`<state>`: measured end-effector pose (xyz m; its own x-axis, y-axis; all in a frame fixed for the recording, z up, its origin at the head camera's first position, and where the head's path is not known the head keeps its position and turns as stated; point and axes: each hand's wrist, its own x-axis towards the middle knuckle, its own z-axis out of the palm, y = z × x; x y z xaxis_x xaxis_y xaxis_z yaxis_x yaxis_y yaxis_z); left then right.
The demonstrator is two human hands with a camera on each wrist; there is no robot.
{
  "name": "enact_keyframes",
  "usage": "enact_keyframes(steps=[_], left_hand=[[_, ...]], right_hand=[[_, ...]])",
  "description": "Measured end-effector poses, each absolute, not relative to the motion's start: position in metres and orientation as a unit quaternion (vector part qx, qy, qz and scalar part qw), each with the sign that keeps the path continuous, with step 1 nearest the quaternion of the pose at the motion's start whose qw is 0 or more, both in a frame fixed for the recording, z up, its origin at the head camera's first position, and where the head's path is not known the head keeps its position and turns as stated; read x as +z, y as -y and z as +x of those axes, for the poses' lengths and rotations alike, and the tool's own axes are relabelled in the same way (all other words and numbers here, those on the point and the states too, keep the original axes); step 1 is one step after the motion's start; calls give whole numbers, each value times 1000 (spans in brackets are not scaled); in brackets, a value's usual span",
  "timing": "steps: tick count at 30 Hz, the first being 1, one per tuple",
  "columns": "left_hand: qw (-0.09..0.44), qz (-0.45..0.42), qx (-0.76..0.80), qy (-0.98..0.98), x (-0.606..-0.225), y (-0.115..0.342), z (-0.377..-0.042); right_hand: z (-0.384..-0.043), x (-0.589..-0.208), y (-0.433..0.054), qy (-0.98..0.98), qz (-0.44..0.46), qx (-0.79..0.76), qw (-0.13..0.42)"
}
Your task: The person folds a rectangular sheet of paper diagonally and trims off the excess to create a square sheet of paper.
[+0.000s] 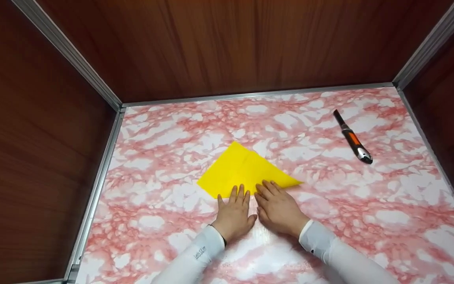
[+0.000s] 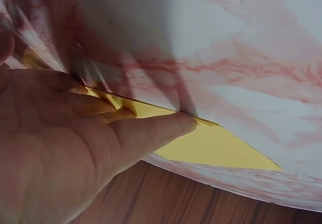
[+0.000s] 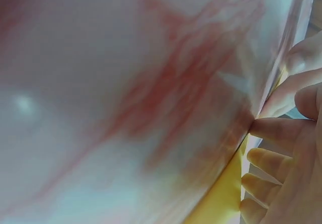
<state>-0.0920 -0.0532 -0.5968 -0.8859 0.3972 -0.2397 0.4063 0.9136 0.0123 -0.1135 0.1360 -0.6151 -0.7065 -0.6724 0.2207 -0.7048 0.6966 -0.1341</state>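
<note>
A folded sheet of yellow paper (image 1: 237,167) lies on the table, one corner pointing away and another reaching right. My left hand (image 1: 233,217) rests its extended fingertips on the paper's near edge. Close beside it, the right hand (image 1: 280,207) lays its fingers over the same edge, a little farther right. The left wrist view shows the left hand (image 2: 55,138) along a crease of the yellow paper (image 2: 216,146). In the right wrist view, the right hand's fingers (image 3: 276,133) touch the edge of the yellow paper (image 3: 221,194).
A black and orange knife-like tool (image 1: 353,138) with a silver end lies at the right rear of the table. The red and white marbled tabletop (image 1: 152,157) is bordered by metal strips and dark wooden panels (image 1: 231,47) at the back and both sides.
</note>
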Motion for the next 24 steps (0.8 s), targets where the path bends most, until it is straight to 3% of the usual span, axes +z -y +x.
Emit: enact_keyframes(steps=[24], left_hand=[[132,203,-18,-970,-598,54,-93]], right_hand=[[-108,-612,-222,954,282,98,34]])
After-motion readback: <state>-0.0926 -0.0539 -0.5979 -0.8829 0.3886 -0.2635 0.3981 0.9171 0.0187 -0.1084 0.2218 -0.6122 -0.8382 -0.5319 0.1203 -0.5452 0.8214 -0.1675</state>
